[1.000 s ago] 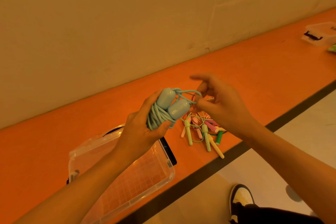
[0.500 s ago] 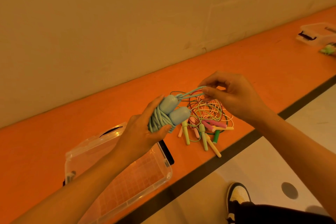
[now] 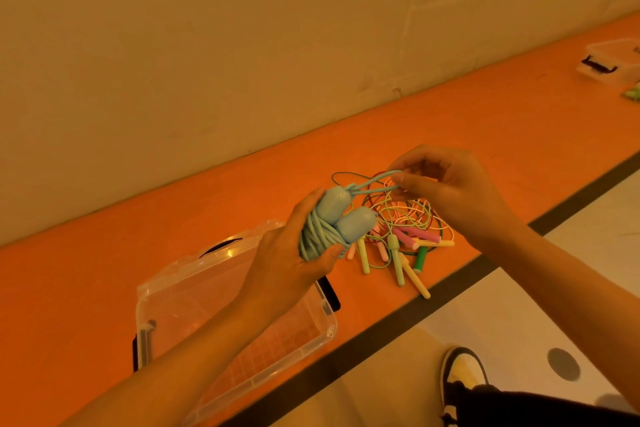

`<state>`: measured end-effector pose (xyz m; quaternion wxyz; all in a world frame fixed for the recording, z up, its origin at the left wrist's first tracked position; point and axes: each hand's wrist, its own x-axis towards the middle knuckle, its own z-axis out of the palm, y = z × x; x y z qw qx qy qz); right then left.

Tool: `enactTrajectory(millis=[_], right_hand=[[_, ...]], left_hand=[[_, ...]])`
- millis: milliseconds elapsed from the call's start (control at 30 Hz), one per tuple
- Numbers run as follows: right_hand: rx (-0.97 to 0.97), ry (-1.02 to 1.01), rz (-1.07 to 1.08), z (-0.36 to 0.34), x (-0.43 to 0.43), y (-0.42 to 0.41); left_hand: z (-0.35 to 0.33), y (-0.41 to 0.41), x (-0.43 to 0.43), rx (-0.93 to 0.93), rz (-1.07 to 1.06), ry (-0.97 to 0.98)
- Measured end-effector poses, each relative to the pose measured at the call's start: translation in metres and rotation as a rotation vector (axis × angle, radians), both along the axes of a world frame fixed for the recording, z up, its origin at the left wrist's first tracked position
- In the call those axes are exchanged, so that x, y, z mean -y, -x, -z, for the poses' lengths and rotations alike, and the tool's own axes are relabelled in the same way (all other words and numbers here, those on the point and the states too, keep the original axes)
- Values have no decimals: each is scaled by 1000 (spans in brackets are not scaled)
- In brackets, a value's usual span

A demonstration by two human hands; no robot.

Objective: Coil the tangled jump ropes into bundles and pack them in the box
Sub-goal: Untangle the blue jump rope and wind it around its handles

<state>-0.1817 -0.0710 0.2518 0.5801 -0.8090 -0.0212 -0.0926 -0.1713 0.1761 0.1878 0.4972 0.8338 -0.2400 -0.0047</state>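
Note:
My left hand [image 3: 294, 260] grips a coiled light-blue jump rope [image 3: 332, 218] with two blue handles side by side, held above the orange surface. A loop of its cord runs up and right to my right hand [image 3: 450, 191], which pinches the cord's end. Under and behind my hands lies a tangled pile of jump ropes [image 3: 405, 232] with pink, yellow and green handles. A clear plastic box [image 3: 194, 291] with black latches stands open below my left forearm; its inside looks bare where I can see it.
The orange surface [image 3: 86, 305] runs along a beige wall and ends in a dark strip at the front. A second clear box [image 3: 609, 59] and something green sit at the far right. My shoe [image 3: 462, 371] stands on the pale floor.
My right hand has pulled the blue cord's loop out to the right, away from the handles. My left hand has kept its grip on the bundle.

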Motion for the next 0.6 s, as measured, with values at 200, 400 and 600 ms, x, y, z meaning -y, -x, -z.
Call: enactTrajectory(millis=[200, 400, 600], right_hand=[[-80, -101, 127, 44, -40, 35], [-77, -240, 129, 83, -62, 83], [-85, -146, 235, 128, -40, 103]], left_hand=[[19, 38, 27, -75, -99, 184], [46, 56, 53, -141, -163, 251], [80, 72, 81, -296, -12, 271]])
